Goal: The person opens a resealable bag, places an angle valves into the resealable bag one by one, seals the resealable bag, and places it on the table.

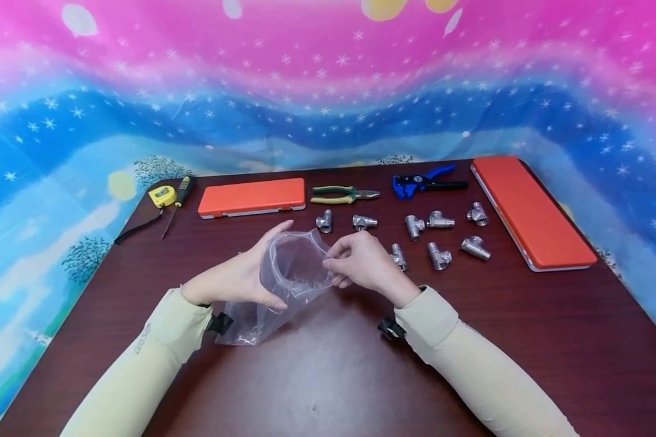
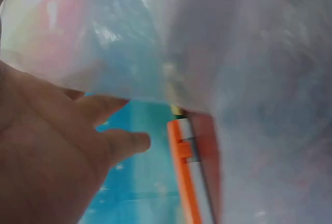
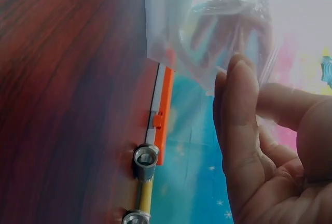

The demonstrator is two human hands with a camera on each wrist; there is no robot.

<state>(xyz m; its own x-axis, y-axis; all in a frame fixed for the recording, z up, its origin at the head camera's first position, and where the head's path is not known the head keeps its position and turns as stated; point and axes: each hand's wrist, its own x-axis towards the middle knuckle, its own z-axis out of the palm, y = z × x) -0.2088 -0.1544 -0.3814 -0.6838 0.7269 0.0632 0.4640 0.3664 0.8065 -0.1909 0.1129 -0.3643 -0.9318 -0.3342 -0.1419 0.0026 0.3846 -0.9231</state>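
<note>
A clear plastic bag [image 1: 300, 267] is tilted above the table in the head view, its round mouth spread wide and its lower corner hanging down to the left. At the bag's left side is my left hand [image 1: 240, 273], thumb in front and fingers stretched out behind it; the left wrist view shows those fingers [image 2: 127, 143] fairly straight along the plastic. My right hand [image 1: 361, 258] pinches the right edge of the mouth between thumb and fingertips, as the right wrist view also shows. No object shows inside the bag.
Several metal tee fittings [image 1: 440, 256] lie right of and beyond the bag. Farther back are orange cases [image 1: 254, 195] [image 1: 530, 212], pliers [image 1: 339, 195] and a blue wire stripper [image 1: 415, 184]. A tape measure [image 1: 163, 195] and screwdriver [image 1: 180, 197] are at left.
</note>
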